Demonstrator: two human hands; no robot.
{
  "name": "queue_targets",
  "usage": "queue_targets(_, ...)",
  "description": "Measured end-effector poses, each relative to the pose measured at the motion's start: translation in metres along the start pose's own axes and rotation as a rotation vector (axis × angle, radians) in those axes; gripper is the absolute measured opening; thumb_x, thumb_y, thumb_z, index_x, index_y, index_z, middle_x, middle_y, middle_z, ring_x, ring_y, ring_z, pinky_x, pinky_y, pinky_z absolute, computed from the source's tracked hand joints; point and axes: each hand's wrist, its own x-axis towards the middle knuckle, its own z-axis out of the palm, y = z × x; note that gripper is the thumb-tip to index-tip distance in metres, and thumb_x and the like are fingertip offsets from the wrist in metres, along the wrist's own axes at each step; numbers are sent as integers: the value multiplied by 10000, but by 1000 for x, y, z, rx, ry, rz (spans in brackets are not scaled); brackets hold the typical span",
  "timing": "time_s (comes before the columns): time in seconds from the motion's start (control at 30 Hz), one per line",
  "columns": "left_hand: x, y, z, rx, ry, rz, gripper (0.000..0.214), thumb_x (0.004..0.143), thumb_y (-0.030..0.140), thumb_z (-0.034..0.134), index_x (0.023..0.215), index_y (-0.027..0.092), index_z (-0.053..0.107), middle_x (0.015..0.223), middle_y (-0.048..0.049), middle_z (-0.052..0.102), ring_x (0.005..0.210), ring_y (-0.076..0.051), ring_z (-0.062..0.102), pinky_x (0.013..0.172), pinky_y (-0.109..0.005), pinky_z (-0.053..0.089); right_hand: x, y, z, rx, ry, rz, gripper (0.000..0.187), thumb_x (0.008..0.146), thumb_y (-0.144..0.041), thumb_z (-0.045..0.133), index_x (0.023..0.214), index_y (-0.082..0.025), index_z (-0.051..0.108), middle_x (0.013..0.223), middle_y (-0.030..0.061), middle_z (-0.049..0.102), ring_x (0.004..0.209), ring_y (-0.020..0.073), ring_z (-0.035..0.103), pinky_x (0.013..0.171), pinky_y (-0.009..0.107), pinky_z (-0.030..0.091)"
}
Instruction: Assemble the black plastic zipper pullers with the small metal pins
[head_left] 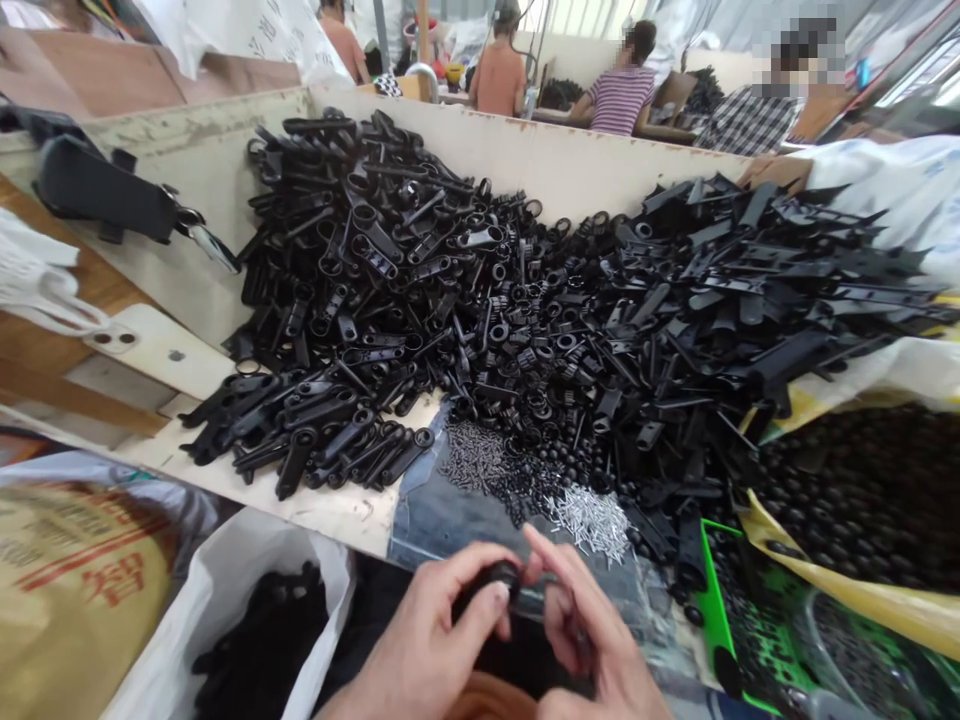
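Note:
Low in the view, my left hand [427,630] grips a small black plastic part [502,574] with a rounded end between thumb and fingers; much of it is hidden. My right hand [596,635] meets it from the right, index finger stretched toward the part and the other fingers curled in. Whatever those curled fingers hold is blurred and hidden. Just beyond both hands, a dark cloth [450,515] carries a pile of silver pins [592,522], small grey pieces [474,457] and little black pieces [525,487].
Heaps of black ring-ended handles [360,250] and flat black pieces [750,260] fill the walled bench. A white sack [337,560] stands front left. At right are a green basket [712,590] and a yellow-edged bag [847,580] of black balls. Several people sit beyond the back wall.

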Motion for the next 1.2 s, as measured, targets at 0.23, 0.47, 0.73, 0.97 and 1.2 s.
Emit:
queue_targets(0.23, -2, -23, -1, 494, 139, 260, 537, 984, 168, 458, 1500, 316, 466, 1252, -100, 711, 1116, -259, 678, 994, -420, 530, 35, -5, 32, 516, 153, 326, 477, 812, -639, 747, 926, -177, 785, 672, 11, 637, 441, 62, 324, 376, 182, 239)
queue_targets(0.47, -1, -19, -7, -8, -26, -317, 241, 891, 271, 570, 1112, 179, 601, 705, 32, 617, 700, -167, 610, 696, -293, 475, 58, -4, 34, 393, 77, 174, 412, 865, -583, 720, 951, -195, 830, 789, 50, 716, 630, 151, 591, 578, 260, 482)
queue_targets(0.73, -7, -21, -6, -635, 5, -508, 1046, 842, 453, 690, 1581, 47, 71, 649, 67, 602, 526, -84, 403, 591, -249, 310, 68, -6, 22, 213, -149, 19, 398, 990, -535, 574, 1085, -217, 793, 901, 45, 678, 841, 190, 641, 789, 320, 514)
queue_targets(0.97, -5, -21, -9, -707, 11, -554, 1108, 811, 496, 724, 1586, 41, 75, 633, 64, 617, 508, -90, 441, 597, -244, 331, 67, -5, 15, 123, -218, -5, 358, 982, -464, 607, 1207, -233, 765, 880, 18, 608, 807, 168, 585, 699, 280, 488)
queue_targets(1.2, -3, -22, -30, -216, 164, -418, 571, 888, 519, 625, 1346, 187, 545, 800, -13, 705, 718, -175, 633, 682, -281, 443, 48, -4, 10, -16, -76, 7, 368, 965, -380, 631, 1309, -259, 678, 926, 7, 661, 653, 131, 545, 621, 249, 491)
